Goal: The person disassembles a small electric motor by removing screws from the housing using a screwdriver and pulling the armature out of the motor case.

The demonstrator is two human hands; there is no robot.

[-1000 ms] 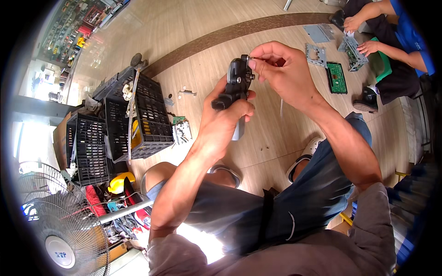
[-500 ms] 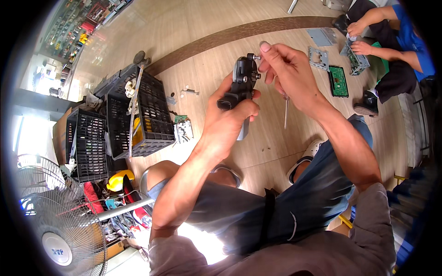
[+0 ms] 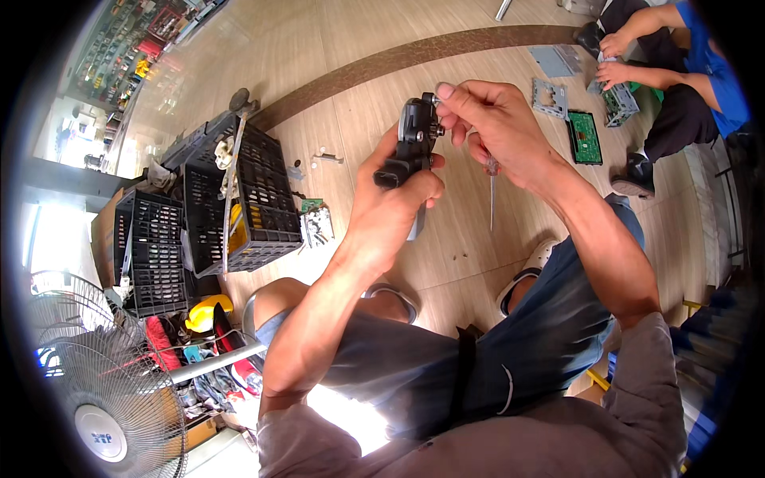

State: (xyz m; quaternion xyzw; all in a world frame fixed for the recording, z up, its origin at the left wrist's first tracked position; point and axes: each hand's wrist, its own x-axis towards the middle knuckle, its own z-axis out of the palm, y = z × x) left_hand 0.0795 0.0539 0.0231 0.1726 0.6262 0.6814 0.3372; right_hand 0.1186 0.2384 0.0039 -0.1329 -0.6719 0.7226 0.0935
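Grips the black device (image 3: 412, 131) mid-air with the left hand (image 3: 384, 209) — apparently to steady it — and pinches at its top end with the right hand (image 3: 504, 131), tucking a thin screwdriver (image 3: 492, 201) lower, shaft down, seemingly to spare the pinch.

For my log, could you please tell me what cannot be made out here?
In the head view:
Black handheld device: lower middle hidden by left hand.
Thin silver metal shaft: upper end hidden by right hand.
Dark specks on beige floor: too small to identify.
Round wire-caged fan: partly cut off by dark picture rim.
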